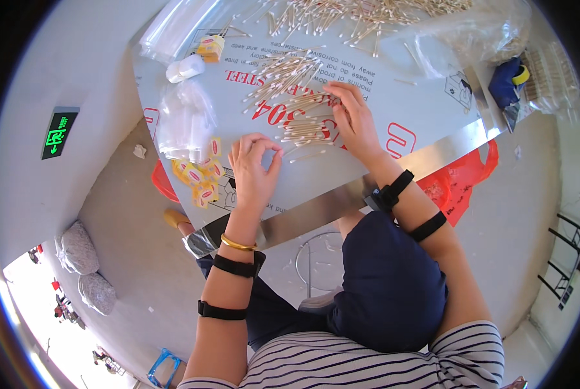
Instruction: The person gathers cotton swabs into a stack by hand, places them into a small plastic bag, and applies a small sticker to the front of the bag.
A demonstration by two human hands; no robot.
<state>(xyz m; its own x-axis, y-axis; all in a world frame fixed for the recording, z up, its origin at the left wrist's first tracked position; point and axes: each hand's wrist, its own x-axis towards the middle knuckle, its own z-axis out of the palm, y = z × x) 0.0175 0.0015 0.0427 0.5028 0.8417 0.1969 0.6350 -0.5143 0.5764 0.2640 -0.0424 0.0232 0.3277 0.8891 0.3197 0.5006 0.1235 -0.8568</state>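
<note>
Cotton swabs [306, 129] lie in a small, roughly lined-up bunch between my two hands on the film-covered steel table [342, 185]. My left hand [254, 165] is to the left of this bunch, thumb and forefinger tips together in a pinch. Whatever is between those tips is too small to make out. On the bunch's right side my right hand [356, 120] rests with fingers stretched out and apart, tips beside the swabs. A looser heap of swabs [290, 74] lies just beyond, and a large pile [342, 16] covers the far edge.
Clear plastic bags [185, 120] lie at the left, near small yellow-and-white labels [202, 175], a white roll [186, 68] and a yellow box [210, 48]. Clear plastic film [465, 39] covers the far right. Below the table's right edge hangs a red bag [461, 181].
</note>
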